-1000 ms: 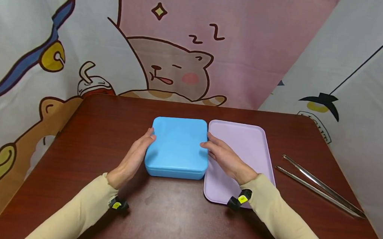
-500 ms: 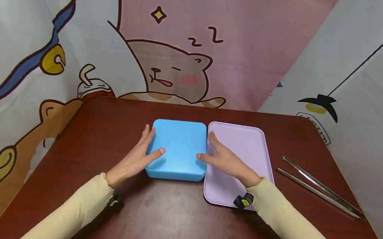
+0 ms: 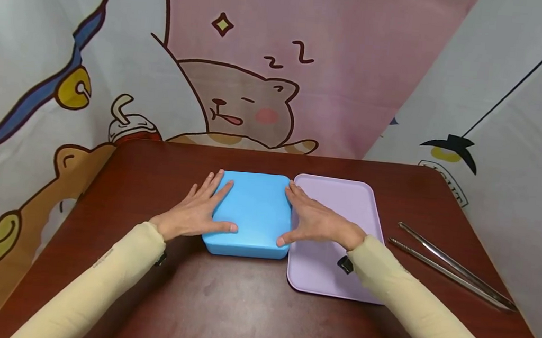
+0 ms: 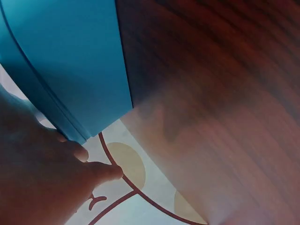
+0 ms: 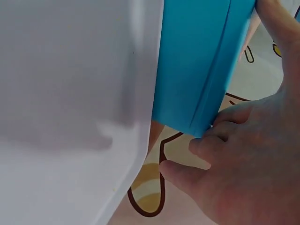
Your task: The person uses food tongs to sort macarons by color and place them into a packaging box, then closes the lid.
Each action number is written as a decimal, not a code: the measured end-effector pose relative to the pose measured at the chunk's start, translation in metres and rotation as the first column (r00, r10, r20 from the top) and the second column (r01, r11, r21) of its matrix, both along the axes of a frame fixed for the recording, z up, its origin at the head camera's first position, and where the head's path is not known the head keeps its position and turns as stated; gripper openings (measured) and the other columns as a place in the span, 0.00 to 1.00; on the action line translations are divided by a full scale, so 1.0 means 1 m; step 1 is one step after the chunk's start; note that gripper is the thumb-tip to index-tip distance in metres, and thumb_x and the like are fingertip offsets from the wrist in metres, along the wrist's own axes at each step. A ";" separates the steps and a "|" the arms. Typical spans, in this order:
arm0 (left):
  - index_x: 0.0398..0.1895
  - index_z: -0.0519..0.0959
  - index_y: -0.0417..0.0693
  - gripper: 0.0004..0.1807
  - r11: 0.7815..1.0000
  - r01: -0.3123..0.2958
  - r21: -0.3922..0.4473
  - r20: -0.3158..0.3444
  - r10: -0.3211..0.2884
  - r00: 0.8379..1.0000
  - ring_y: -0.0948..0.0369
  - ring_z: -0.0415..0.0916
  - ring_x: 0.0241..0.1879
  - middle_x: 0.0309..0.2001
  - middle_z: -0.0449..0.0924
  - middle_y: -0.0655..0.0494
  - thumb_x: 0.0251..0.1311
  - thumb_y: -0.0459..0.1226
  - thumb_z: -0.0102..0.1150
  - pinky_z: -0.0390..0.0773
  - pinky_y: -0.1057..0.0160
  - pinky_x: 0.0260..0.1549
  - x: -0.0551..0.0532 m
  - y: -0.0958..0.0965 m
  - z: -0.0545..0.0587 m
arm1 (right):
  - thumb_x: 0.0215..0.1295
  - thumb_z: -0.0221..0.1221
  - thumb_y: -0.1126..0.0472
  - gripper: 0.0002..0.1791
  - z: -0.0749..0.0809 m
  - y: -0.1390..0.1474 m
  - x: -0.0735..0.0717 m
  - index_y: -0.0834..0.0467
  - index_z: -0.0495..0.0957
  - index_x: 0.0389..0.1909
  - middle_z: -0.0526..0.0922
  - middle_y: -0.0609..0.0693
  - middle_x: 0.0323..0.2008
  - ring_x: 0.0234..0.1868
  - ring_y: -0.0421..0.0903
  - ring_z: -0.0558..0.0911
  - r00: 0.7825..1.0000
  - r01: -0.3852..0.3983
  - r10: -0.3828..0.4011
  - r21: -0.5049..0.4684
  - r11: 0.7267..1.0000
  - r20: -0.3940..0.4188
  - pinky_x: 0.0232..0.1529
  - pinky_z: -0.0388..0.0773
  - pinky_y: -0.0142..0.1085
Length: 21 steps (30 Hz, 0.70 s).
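Observation:
A light blue lidded box (image 3: 260, 205) sits on the table, its lid seam visible in the left wrist view, where the box (image 4: 70, 56) fills the upper left. My left hand (image 3: 196, 213) lies over its left edge, fingers spread and thumb stretched across the lid. On the opposite edge my right hand (image 3: 317, 220) touches the lid with extended fingers and its thumb at the near right corner. Fingers of the right hand (image 5: 253, 154) reach along the lid's side in the right wrist view. The box's contents are hidden.
A pale purple tray (image 3: 329, 279) lies against the box's right side, partly under my right hand. Farther right, metal tongs (image 3: 500, 301) with serrated tips lie spread on the brown table (image 3: 241, 310). A cartoon-printed cloth (image 3: 353, 90) hangs behind.
Both hands have shifted from the box's sides up onto its lid edges, with fingers spreading and thumbs moving nearer the front. The box, tray and tongs have stayed in place.

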State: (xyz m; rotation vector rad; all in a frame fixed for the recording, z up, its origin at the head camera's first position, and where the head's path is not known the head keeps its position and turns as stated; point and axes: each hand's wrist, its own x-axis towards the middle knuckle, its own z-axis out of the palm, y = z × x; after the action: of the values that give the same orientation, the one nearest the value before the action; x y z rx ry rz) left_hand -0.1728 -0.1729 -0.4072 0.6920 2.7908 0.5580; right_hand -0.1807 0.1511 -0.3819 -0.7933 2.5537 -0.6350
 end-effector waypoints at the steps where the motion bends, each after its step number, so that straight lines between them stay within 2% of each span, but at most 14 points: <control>1: 0.86 0.41 0.52 0.64 1.000 0.004 0.000 -0.003 -0.004 1.000 0.46 0.24 0.82 0.84 0.22 0.51 0.58 0.73 0.58 0.37 0.31 0.74 0.000 0.000 0.000 | 0.47 0.76 0.31 0.77 0.000 0.000 -0.001 0.66 0.40 0.82 0.32 0.57 0.83 0.83 0.52 0.37 1.000 -0.003 0.003 0.015 1.000 0.002 0.78 0.47 0.57; 6: 0.86 0.42 0.51 0.64 1.000 0.021 0.014 -0.023 -0.021 1.000 0.46 0.29 0.83 0.84 0.25 0.49 0.57 0.72 0.59 0.39 0.33 0.75 0.002 -0.002 -0.006 | 0.46 0.73 0.26 0.78 0.001 -0.002 -0.001 0.64 0.40 0.83 0.33 0.55 0.84 0.83 0.51 0.39 1.000 -0.012 0.014 0.097 0.995 -0.021 0.78 0.45 0.60; 11: 0.86 0.43 0.50 0.63 0.999 0.040 0.016 -0.038 -0.040 0.998 0.47 0.29 0.83 0.84 0.25 0.47 0.58 0.71 0.59 0.41 0.35 0.75 0.002 -0.003 -0.011 | 0.46 0.71 0.24 0.77 0.000 -0.001 -0.001 0.64 0.41 0.83 0.35 0.55 0.84 0.83 0.52 0.41 0.998 -0.030 0.038 0.143 0.989 -0.056 0.77 0.46 0.61; 17: 0.85 0.43 0.48 0.63 0.999 0.054 -0.006 -0.045 -0.054 0.998 0.45 0.30 0.83 0.84 0.25 0.45 0.58 0.71 0.59 0.41 0.34 0.75 -0.001 -0.002 -0.010 | 0.47 0.69 0.23 0.77 0.004 0.000 -0.001 0.64 0.41 0.83 0.34 0.55 0.84 0.83 0.51 0.41 0.996 -0.053 0.066 0.190 0.980 -0.064 0.77 0.47 0.61; 21: 0.86 0.43 0.51 0.62 0.999 0.047 -0.017 -0.059 -0.048 0.997 0.46 0.28 0.83 0.84 0.24 0.47 0.59 0.72 0.58 0.40 0.34 0.75 -0.005 -0.003 -0.007 | 0.46 0.69 0.22 0.77 0.008 -0.001 -0.004 0.64 0.42 0.83 0.35 0.56 0.84 0.83 0.52 0.41 0.995 -0.042 0.059 0.194 0.980 -0.083 0.77 0.48 0.62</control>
State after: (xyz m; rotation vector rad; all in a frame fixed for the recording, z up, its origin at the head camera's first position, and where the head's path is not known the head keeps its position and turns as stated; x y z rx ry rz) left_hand -0.1776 -0.1755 -0.4143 0.7818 2.8220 0.5143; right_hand -0.1846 0.1502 -0.3738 -0.8332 2.6157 -0.3370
